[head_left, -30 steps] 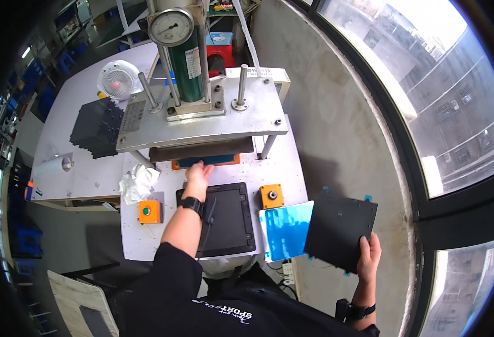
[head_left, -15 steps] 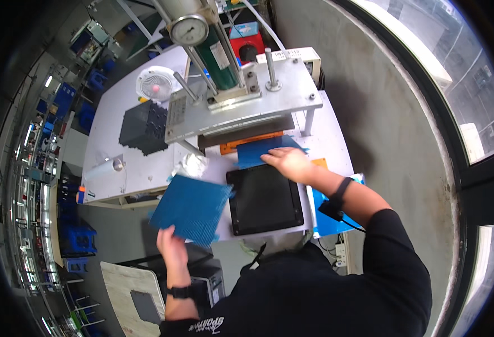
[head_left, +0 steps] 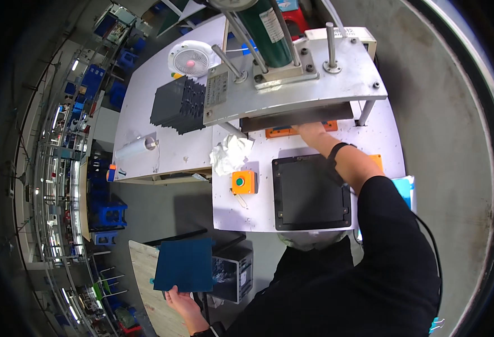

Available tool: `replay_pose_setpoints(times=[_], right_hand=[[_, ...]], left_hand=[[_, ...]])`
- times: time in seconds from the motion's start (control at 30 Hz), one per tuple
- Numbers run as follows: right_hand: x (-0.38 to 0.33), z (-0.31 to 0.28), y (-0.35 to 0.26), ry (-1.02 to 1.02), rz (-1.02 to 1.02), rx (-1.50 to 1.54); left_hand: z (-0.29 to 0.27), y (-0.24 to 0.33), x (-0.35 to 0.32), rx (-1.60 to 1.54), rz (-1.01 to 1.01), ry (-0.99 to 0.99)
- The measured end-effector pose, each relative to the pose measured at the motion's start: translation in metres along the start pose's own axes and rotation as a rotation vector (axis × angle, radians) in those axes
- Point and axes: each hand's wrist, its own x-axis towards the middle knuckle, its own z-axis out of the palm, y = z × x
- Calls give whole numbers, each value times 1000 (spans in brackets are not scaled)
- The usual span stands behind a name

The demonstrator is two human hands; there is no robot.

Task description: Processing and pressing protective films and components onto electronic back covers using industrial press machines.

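Blue sheet (head_left: 184,265) out on the left, and I've got the left hand (head_left: 182,303) grasping it along its lower edge, thumb on top. It's off the surface (head_left: 252,216), just beyond the near left corner, and in this view it overlaps a pale wooden board (head_left: 165,317) and part of a dark crate (head_left: 238,278).

Over to the right hand (head_left: 311,132): it's at the orange base (head_left: 278,133), toward the far edge of the surface, under the front of the metal press (head_left: 297,92). The fingertips are too obscured, so I can't tell whether they grip anything or lie loose.

Below that forearm, a flat black tray (head_left: 311,194) lies by the near edge, its far right corner partly covered by my wrist. Along the left edge: an orange button box (head_left: 244,182), green button up, and crumpled white paper (head_left: 230,154) beyond it. Across on the neighbouring surface, a stack of black sheets (head_left: 174,104) sits by its right edge, a white fan (head_left: 192,59) just behind.
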Motion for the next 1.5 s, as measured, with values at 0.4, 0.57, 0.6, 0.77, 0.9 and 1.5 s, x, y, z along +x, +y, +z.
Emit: replay_pose_setpoints(times=[0.4,0.57,0.6,0.77,0.9,1.5], right_hand=[[-38,-17,-16,-339,-115,293],[-144,-33,14,67,-72,584],[-162,-32,21,102,34,619],[-202,-32,50,270,334,426],[-195,8,53,462,486,171],[-211,-168,-78,693,-304,821]], left_hand=[[10,-8,20,-48,-21,-47],[-3,-18,23,-110,-22,-53],[-4,-20,22,-126,-42,-54],[15,-18,19,-137,-49,-37],[36,-12,15,-131,-38,-78],[110,15,-57,-200,262,-672]])
